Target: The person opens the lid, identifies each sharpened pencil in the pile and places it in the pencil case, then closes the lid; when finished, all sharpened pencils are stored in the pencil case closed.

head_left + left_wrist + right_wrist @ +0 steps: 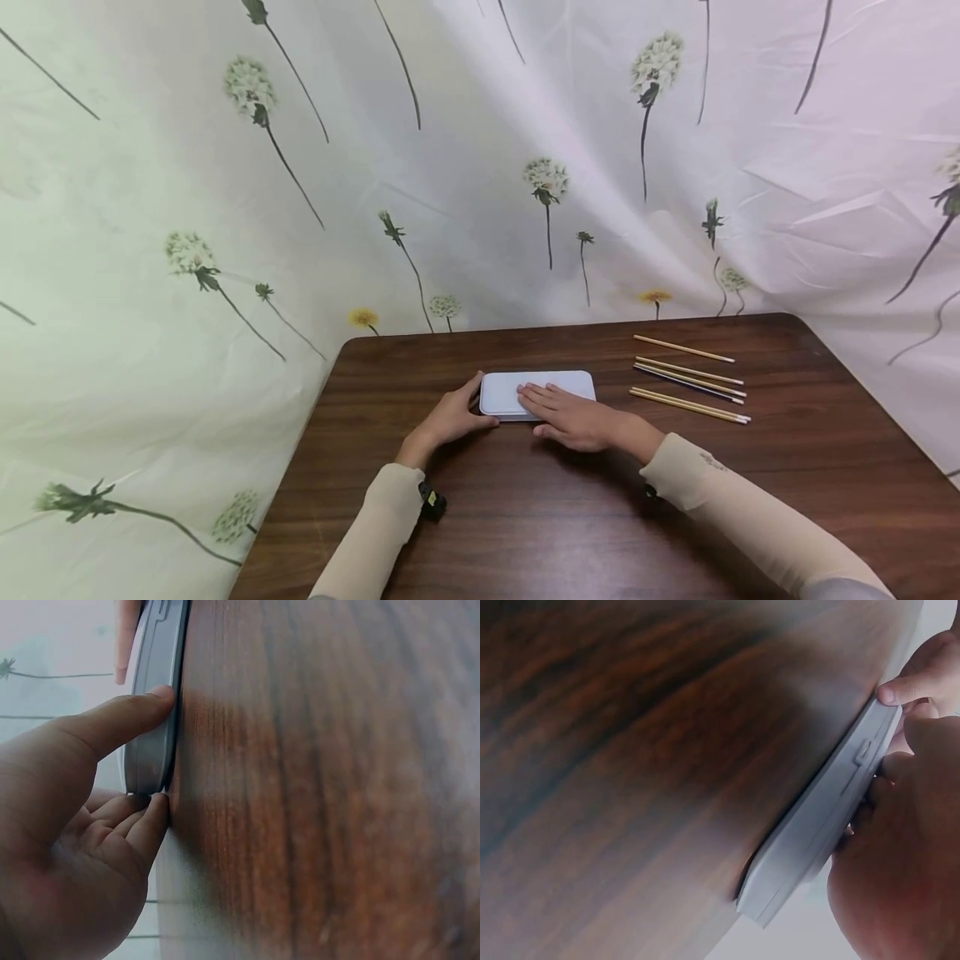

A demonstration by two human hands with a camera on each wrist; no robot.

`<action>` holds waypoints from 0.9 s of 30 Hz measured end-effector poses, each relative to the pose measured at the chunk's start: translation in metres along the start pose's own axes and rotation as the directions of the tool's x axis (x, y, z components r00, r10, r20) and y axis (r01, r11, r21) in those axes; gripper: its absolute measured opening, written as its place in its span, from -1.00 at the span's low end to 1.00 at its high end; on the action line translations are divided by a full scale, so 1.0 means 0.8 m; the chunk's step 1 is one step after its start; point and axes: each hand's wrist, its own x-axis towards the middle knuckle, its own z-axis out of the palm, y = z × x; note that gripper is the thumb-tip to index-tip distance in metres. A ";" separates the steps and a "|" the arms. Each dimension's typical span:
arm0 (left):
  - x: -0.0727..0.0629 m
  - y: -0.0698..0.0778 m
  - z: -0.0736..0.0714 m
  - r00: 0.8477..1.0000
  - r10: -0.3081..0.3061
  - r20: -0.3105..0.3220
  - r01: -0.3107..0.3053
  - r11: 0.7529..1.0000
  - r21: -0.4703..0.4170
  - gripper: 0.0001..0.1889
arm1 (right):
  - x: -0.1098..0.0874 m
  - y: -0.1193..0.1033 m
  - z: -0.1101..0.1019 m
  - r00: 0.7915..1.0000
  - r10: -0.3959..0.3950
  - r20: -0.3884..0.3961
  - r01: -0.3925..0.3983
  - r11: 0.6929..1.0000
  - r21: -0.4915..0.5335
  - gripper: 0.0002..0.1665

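Note:
A flat white pencil case (498, 392) with rounded corners lies closed on the table. Its grey side wall (152, 742) carries a small latch, seen best in the right wrist view. Around the left end, my left hand (452, 414) grips it, thumb on the near side and fingers at the far left corner. My right hand (573, 417) lies on the lid with its fingers straight and together, while the thumb points out toward the near edge. In the right wrist view the palm of this hand hides most of the lid.
Several thin pencils (690, 404), mostly yellowish with one dark, lie on the dark wooden table (510, 517) right of the case. A single pencil (682, 348) is farther back. Behind the table hangs a white cloth (480, 208) printed with dandelions.

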 end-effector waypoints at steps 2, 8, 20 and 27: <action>0.001 0.000 0.000 1.000 0.007 -0.001 -0.007 1.000 -0.002 0.06 | -0.001 0.001 0.000 1.000 0.005 -0.003 -0.005 1.000 -0.001 -0.25; 0.005 0.002 -0.001 1.000 0.009 -0.003 -0.009 1.000 0.003 0.06 | 0.000 0.004 -0.002 0.999 0.036 -0.026 -0.036 0.999 0.033 -0.26; 0.001 0.009 -0.013 1.000 0.009 0.011 -0.009 1.000 -0.001 -0.03 | -0.011 0.003 -0.033 0.955 0.068 -0.288 -0.084 0.995 -0.045 -0.65; -0.010 0.014 -0.029 0.993 0.016 -0.121 -0.019 1.000 -0.023 -0.42 | -0.051 0.028 -0.065 0.893 0.085 -0.441 -0.137 0.987 -0.087 -0.84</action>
